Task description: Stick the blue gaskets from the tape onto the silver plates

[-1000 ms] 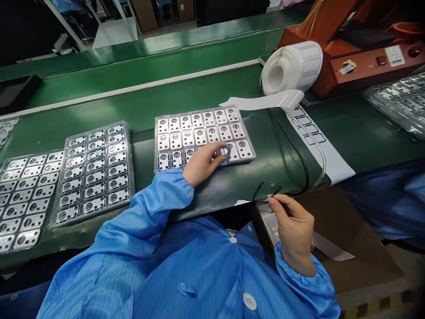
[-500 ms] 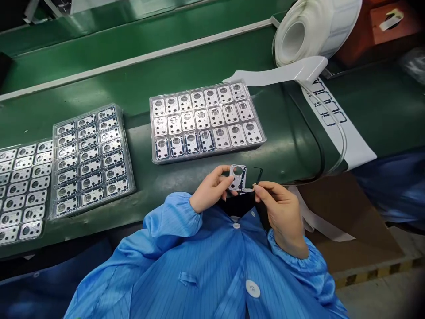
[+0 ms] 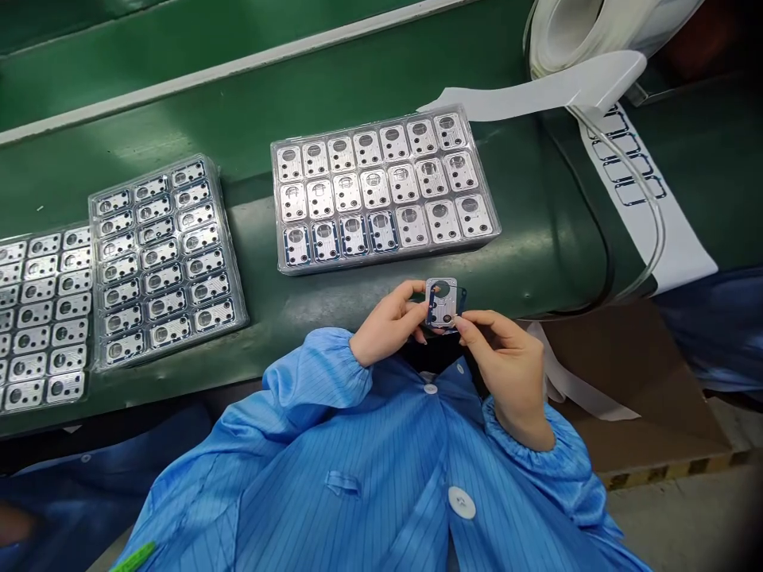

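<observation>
My left hand pinches a small silver metal plate by its left edge, above my lap at the bench's front edge. The plate has one large round hole and smaller dark holes. A thin dark frame-shaped gasket overlaps the plate and sticks out past its right side. Thumb and forefinger of my right hand close on the gasket's lower right corner, beside the plate. Just beyond my hands lies a clear plastic tray of similar plates. Several plates at its near left carry dark frames.
Two more plate-filled trays, a middle one and a far-left one, lie leftward on the green bench. At right are a white roll, a backing strip with dark frames, a looped cable and a cardboard box below.
The gasket, earlier held out mostly to the right of the plate, now lies largely over it. Both hands have come slightly closer together. The camera view has shifted.
</observation>
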Motion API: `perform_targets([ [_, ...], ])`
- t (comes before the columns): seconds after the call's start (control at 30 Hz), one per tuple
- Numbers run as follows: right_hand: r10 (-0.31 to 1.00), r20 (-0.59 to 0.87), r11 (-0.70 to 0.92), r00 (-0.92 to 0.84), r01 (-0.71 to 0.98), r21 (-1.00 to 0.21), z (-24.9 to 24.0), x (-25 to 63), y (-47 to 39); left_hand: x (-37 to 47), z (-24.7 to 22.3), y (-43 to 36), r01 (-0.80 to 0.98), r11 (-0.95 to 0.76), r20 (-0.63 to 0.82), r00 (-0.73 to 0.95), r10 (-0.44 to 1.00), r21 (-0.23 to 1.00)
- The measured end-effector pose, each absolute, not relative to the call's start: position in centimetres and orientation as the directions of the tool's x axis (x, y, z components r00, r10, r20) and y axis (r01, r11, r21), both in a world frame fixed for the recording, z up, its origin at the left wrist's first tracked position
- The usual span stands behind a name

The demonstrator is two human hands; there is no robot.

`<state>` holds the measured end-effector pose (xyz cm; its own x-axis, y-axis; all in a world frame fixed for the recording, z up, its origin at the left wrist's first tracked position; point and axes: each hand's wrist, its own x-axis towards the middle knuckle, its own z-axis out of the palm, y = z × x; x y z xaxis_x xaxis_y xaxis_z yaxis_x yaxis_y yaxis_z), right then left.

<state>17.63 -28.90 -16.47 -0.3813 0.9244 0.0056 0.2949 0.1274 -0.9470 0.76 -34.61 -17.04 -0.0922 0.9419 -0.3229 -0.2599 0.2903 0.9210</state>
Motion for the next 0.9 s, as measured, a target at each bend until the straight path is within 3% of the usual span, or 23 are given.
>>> perform_targets([
  [0.9, 0.816, 0.366, 0.541, -0.447, 0.368, -0.756, -16.1, 17.13, -28.97, 0.89, -16.81, -34.57, -0.323, 0.261, -0.299, -0.073, 0.952, 0.91],
])
